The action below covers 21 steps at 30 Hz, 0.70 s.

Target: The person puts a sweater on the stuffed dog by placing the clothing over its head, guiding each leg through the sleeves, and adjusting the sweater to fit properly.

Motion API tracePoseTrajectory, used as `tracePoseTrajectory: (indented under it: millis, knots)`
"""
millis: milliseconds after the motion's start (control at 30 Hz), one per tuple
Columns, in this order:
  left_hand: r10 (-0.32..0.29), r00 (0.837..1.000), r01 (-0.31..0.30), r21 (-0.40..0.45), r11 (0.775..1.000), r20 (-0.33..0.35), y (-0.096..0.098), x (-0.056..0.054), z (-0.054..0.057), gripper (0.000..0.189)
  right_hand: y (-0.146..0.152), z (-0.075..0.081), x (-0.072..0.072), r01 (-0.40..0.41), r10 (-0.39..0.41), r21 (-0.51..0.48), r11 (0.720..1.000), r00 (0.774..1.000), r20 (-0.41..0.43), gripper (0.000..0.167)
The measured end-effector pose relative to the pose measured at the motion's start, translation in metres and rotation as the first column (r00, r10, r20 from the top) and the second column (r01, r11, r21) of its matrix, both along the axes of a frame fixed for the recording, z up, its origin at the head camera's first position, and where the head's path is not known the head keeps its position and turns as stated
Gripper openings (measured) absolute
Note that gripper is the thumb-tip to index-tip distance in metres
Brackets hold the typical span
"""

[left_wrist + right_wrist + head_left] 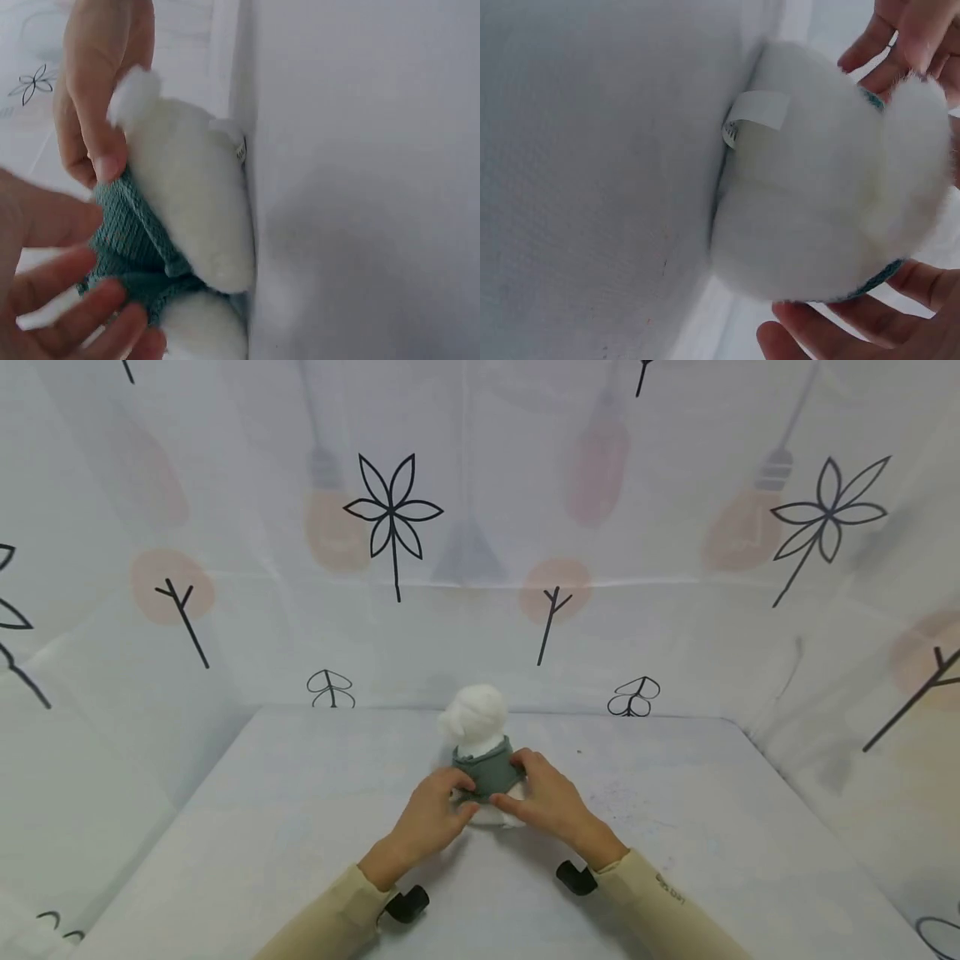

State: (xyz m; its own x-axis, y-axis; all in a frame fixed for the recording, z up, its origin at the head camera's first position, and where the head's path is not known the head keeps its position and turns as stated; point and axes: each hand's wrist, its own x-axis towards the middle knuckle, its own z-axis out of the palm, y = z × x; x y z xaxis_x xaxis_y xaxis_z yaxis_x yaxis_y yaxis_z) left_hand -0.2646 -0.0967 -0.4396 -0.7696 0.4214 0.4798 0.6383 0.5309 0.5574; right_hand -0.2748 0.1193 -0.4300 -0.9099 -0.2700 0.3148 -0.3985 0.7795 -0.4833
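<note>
A white plush toy (475, 714) sits on the table, wearing a green knitted sweater (491, 770). Its fluffy tail (915, 142) and a white tag (757, 109) show in the right wrist view. My right hand (551, 797) is at the toy's right side; in the left wrist view its thumb and fingers pinch the sweater's edge beside the white fur. On the opposite side is my left hand (431, 810), its fingers loosely spread next to the knit. Whether those left fingertips touch the sweater is unclear. The toy's front is hidden.
The pale table (300, 827) runs back to a white cloth backdrop (480, 635) printed with plants and lamps. Cloth also hangs at both sides. A dark wrist device (408, 904) sits under the left cuff, and a second dark device (576, 877) under the right.
</note>
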Motion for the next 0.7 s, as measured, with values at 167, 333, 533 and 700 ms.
tracePoseTrajectory:
  millis: [167, 333, 533, 700]
  knots:
    - [0.117, 0.988, -0.12, 0.03, 0.992, 0.104, -0.008, -0.008, -0.005, 0.041, 0.0, -0.002, -0.001, -0.01, 0.01, 0.001, 1.0, 1.0, 0.007, 0.06]
    - [0.08, 0.973, -0.079, -0.013, 0.997, 0.214, -0.012, -0.013, -0.007, 0.054, 0.0, 0.0, -0.002, -0.032, 0.032, -0.022, 0.999, 1.0, 0.0, 0.052]
    - [0.042, 0.966, -0.036, -0.027, 0.999, 0.256, -0.013, -0.011, -0.005, 0.055, 0.003, 0.002, -0.004, -0.062, 0.063, -0.062, 0.996, 0.998, 0.021, 0.046]
    - [0.015, 0.952, -0.006, -0.03, 1.0, 0.304, -0.01, -0.008, -0.003, 0.047, 0.011, 0.003, -0.008, -0.066, 0.071, -0.101, 0.993, 0.996, 0.049, 0.044]
